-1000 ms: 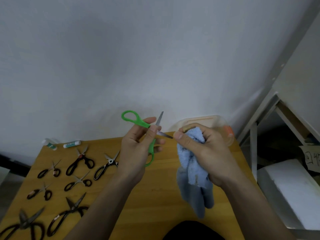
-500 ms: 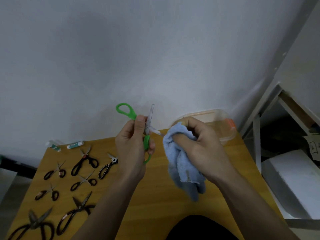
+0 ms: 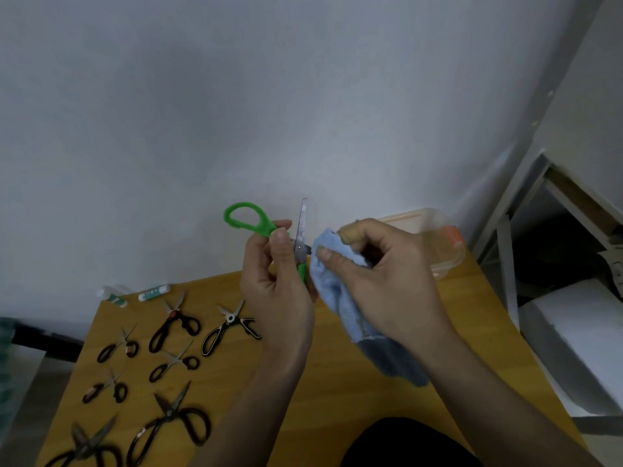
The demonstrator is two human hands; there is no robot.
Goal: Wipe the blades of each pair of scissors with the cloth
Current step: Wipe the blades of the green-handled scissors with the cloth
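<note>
My left hand [image 3: 276, 291] grips green-handled scissors [image 3: 256, 224] near the pivot, held up above the wooden table [image 3: 337, 382]. The scissors are spread open; one blade [image 3: 301, 224] points straight up. The other blade runs right into a light blue cloth [image 3: 340, 298], which my right hand [image 3: 381, 274] grips and pinches around that blade next to the pivot. The cloth's lower end hangs down toward the table. The wrapped blade is hidden by the cloth.
Several black-handled scissors [image 3: 175, 325] lie spread over the table's left half. Two small tubes [image 3: 153, 293] lie at the far left edge by the wall. A clear plastic box [image 3: 438, 244] sits at the far right corner. A metal shelf [image 3: 526, 214] stands right of the table.
The green scissors turned so one blade now points straight up. My right hand slid the cloth left along the other blade up to the pivot.
</note>
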